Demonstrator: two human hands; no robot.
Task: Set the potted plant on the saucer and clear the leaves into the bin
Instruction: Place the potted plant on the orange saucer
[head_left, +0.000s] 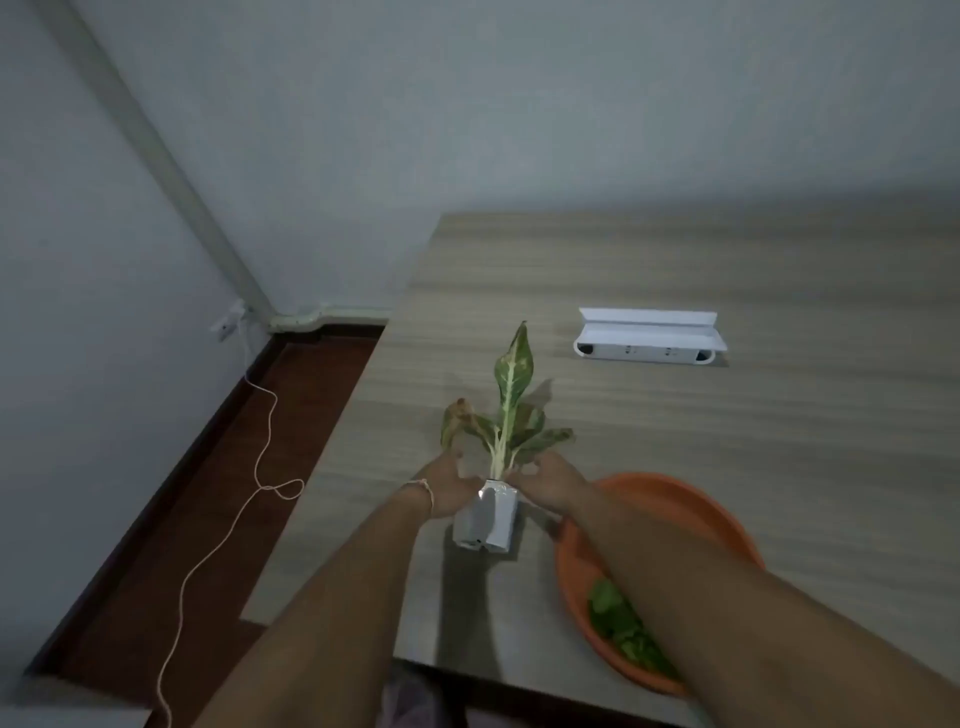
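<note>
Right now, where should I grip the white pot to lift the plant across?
Grip the white pot by its two flat side walls near the rim, one hand from each side, as the left hand and right hand sit now. The leaves spread overhead, so coming from above looks awkward.

Two hands hold a white pot with a leafy plant near the table's left edge. The left hand and right hand grip its top. An orange bowl with green leaves sits at the front edge.
</note>
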